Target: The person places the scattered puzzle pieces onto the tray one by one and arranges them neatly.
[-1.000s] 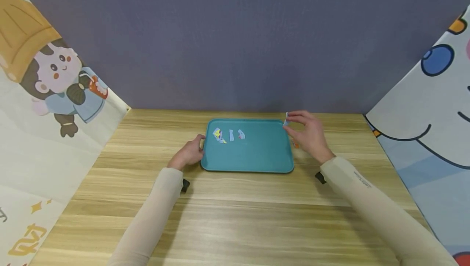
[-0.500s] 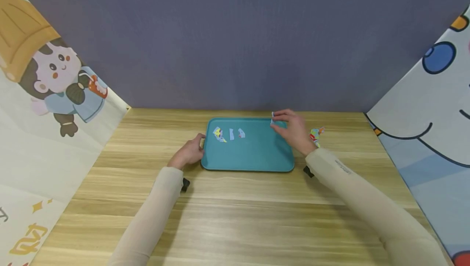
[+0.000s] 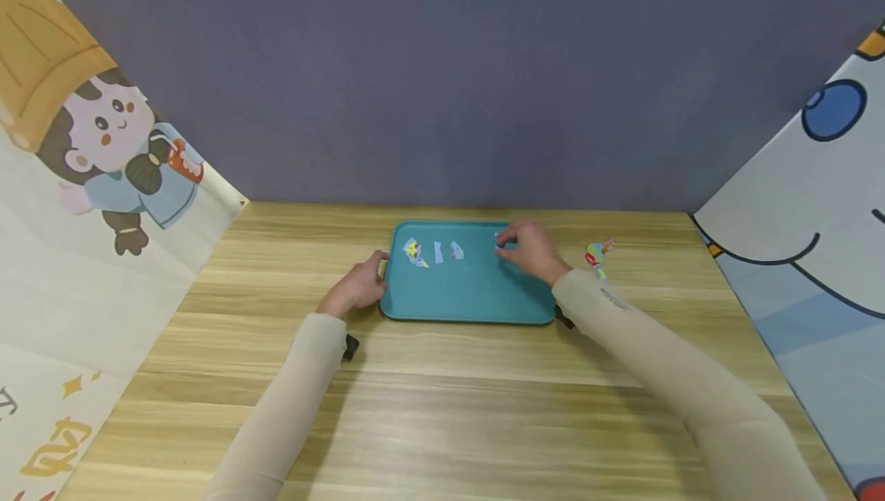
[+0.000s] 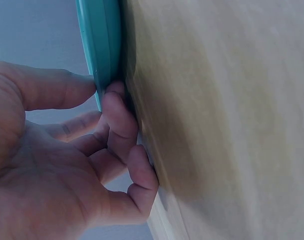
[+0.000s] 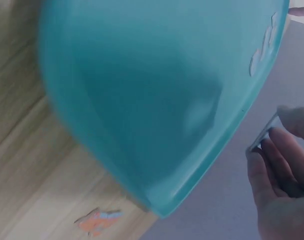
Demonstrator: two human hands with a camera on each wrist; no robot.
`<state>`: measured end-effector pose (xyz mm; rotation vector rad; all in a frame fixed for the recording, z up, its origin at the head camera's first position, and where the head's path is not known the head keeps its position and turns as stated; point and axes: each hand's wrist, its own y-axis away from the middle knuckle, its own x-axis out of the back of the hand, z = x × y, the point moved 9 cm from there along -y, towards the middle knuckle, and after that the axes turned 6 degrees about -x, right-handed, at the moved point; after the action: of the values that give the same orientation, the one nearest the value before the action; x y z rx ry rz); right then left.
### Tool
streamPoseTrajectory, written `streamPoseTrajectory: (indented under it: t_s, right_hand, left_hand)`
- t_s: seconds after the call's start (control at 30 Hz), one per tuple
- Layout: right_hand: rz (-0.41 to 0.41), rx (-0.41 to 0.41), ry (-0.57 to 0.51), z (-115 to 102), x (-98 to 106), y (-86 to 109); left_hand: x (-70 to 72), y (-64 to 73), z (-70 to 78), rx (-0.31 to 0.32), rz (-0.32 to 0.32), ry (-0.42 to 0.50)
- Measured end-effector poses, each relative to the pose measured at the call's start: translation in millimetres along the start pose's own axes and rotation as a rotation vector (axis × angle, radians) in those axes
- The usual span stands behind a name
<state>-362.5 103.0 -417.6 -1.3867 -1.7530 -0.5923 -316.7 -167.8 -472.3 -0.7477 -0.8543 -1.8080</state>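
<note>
My left hand (image 3: 361,284) grips the left rim of the teal tray (image 3: 456,293); in the left wrist view the thumb lies on the rim and curled fingers reach its underside. Above the tray's back right part, my right hand (image 3: 532,251) pinches a thin flat pale-blue piece (image 5: 264,132) between thumb and fingers. In the head view the fingers hide most of it. Three flat cut-out picture pieces lie in a row at the tray's back left: a yellow-patterned piece (image 3: 415,252), a narrow pale strip (image 3: 438,253) and a pale piece with a red spot (image 3: 456,250).
On the wooden table (image 3: 442,409), right of the tray, lie a red, green and orange picture piece (image 3: 596,253) and a small yellowish-green one (image 3: 601,273). A dark grey wall (image 3: 442,86) rises behind the table. Printed cartoon panels stand at both sides.
My right hand has moved left and lower with the pale piece, from the tray's back right corner to over the tray, uncovering the coloured pieces on the table. The left hand stays on the rim.
</note>
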Motion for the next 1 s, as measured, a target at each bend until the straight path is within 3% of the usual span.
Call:
streamPoseTrajectory:
  t_s: [0.27, 0.63, 1.0]
  right_hand:
    - [-0.065, 0.016, 0.014, -13.0, -20.7, -10.9]
    - [-0.168, -0.155, 0.016, -4.6, -42.2, -19.2]
    - [-0.205, -0.204, 0.049, -2.2, -47.6, -22.0]
  left_hand:
    - [-0.1, 0.7, -1.8, 0.015, -0.001, 0.012]
    - [-1.4, -0.9, -3.1, 0.015, -0.002, 0.017]
    - [-1.6, -1.3, -3.3, 0.015, 0.002, 0.013]
